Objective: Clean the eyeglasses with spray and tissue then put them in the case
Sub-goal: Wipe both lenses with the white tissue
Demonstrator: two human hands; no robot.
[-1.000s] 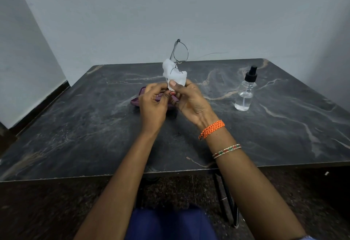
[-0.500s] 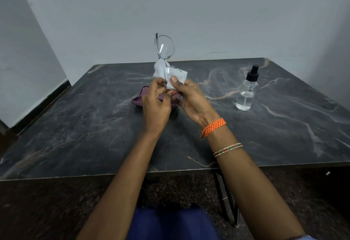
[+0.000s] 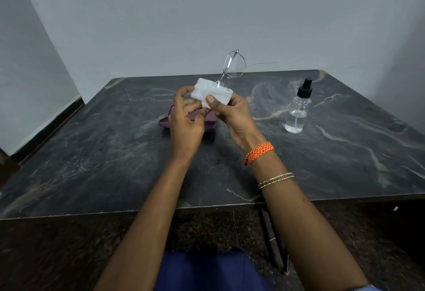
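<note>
1. The person sits at the near edge of a dark marble table [image 3: 115,164] with both hands raised over its middle.
2. The right hand [image 3: 232,116] pinches a folded white tissue [image 3: 212,94], thumb pressed on its near face and fingers curled behind it. One lens of the eyeglasses [image 3: 233,65] looks to be wrapped inside the fold.
3. The other lens and a thin temple arm stick up and to the right, above the tissue and clear of the table.
4. The left hand [image 3: 186,122] sits just beside the right, fingers curled in towards the tissue's lower left edge. I cannot tell whether it grips the frame or only the paper.
5. By my reading the wiping is in hand: one lens is being rubbed and the exposed one may need its turn. Whether the spraying was done I cannot say from here.
6. The spray bottle [image 3: 299,111] stands upright well to the right, black pump on, with a little clear liquid in the bottom.
7. The purple case [image 3: 166,121] lies on the table just beyond the hands, mostly hidden by them. It seems open, and I cannot see what is inside it.
8. Putting the glasses into the case is yet to be done.
</note>
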